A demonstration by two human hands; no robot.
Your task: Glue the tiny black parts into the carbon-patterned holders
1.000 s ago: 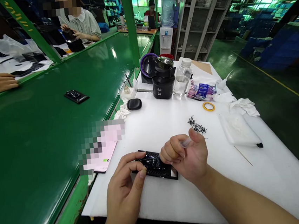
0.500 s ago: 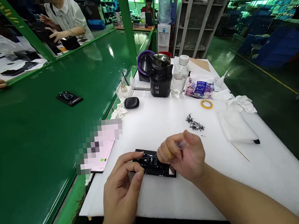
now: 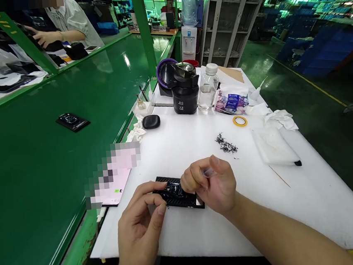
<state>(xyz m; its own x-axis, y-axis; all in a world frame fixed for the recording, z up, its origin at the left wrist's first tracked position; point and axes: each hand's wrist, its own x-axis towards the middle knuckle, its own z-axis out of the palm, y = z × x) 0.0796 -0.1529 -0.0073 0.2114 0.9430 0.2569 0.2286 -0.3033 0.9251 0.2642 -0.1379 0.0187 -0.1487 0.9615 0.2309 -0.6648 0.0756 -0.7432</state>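
Observation:
A black rectangular panel with a glossy raised pattern lies on the white table in front of me. My left hand is at its left end: the index finger rests on top, while thumb and middle finger pinch together at the near edge. A tiny dark bit shows beside the thumb tip. My right hand is closed in a fist over the panel's right part. Out of the fist pokes the end of a clear plastic tube; its other end is hidden behind the fingers.
Beyond my hands lie a pile of small black strips, a yellow tape roll and a folded white cloth. A black container and clear bottle stand behind. Leftward are a pink sheet and another black panel on the green surface.
The view has shifted slightly, and my hands keep nearly the same pose at the panel. A person's hand at the left edge is gone; the person at the back has moved an arm.

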